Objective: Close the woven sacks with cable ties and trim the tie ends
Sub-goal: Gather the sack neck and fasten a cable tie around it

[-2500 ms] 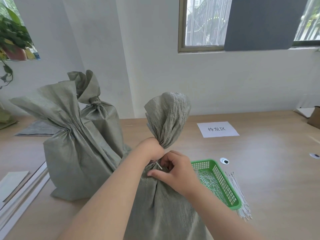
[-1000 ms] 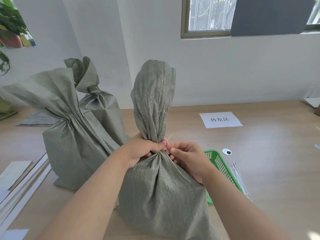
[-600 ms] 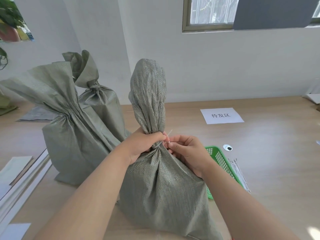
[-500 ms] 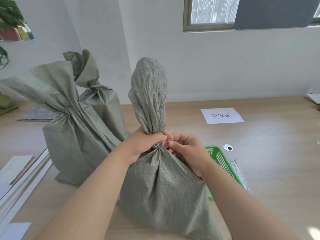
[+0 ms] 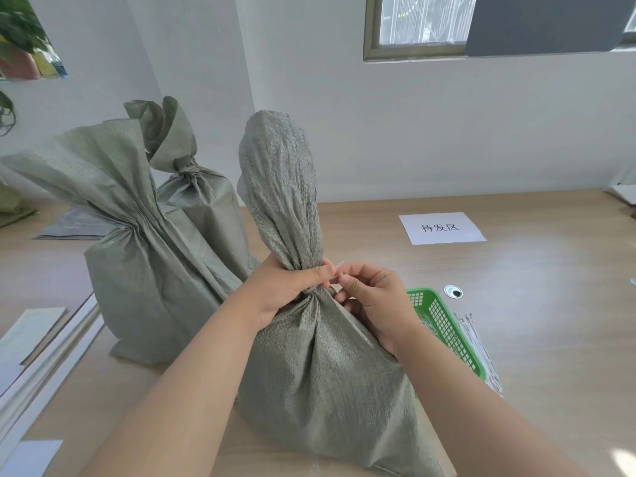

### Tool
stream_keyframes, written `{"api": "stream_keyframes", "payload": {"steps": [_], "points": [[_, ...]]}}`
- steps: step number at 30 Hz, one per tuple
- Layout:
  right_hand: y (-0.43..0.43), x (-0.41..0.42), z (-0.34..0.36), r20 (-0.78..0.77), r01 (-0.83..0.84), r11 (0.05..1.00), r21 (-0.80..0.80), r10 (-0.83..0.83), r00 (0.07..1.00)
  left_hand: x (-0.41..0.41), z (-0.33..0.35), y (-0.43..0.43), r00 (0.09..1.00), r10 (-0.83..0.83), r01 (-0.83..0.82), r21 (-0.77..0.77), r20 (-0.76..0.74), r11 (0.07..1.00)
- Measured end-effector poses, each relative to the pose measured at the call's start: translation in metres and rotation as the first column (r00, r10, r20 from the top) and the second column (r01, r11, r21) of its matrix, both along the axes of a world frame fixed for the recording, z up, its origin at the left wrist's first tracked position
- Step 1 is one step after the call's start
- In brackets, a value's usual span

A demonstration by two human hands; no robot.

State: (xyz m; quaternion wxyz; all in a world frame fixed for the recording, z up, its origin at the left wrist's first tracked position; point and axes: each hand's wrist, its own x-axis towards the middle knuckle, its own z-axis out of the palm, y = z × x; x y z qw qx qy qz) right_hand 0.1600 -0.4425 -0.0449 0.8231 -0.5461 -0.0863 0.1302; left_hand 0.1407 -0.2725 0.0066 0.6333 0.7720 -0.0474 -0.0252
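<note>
The left grip (image 5: 285, 290) is curled tight round the gathered neck of the nearest woven sack (image 5: 320, 356), which stands upright on the surface directly under both grips. Touching it from the right, the right grip (image 5: 375, 304) pinches the thin white cable tie (image 5: 339, 265) between thumb and forefinger, and a short tail pokes up between the two grips. The tie appears to be looped round the neck, though whether it is locked and drawn fully snug cannot be told. By that reading this sack is mid-closure, with the tightening to finish and the tail yet to be trimmed; no cutter is in view. Left of the left grip and a little beyond it stand two more sacks, a large sack (image 5: 137, 270) and a rear sack (image 5: 203, 204), both with necks cinched and seemingly done, though their ties are too small to make out. Just right of the right grip a green basket (image 5: 444, 325) sits with loose ties (image 5: 478, 349) lying alongside it. Further beyond on the pale wooden surface (image 5: 533, 304) lies a paper label (image 5: 442, 228). Far left are flat sheets (image 5: 41, 356); behind everything are a white wall, a window (image 5: 413, 25) and a potted plant (image 5: 20, 39).
</note>
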Motion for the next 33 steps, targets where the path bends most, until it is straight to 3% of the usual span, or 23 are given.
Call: {"api": "stream_keyframes", "payload": {"steps": [11, 17, 33], "points": [[0.004, -0.010, -0.002, 0.258, 0.245, 0.945, -0.219, -0.186, 0.948, 0.003, 0.005, -0.014, 0.992, 0.094, -0.080, 0.161, -0.080, 0.984], [0.004, -0.014, -0.001, 0.292, 0.250, 0.941, -0.227, -0.179, 0.940, 0.004, 0.007, -0.017, 0.996, 0.062, -0.047, 0.212, -0.065, 0.976], [0.004, -0.021, 0.007, 0.307, 0.262, 0.941, -0.214, -0.189, 0.933, 0.004, 0.008, -0.020, 0.996, 0.053, -0.042, 0.159, -0.070, 0.986]]}}
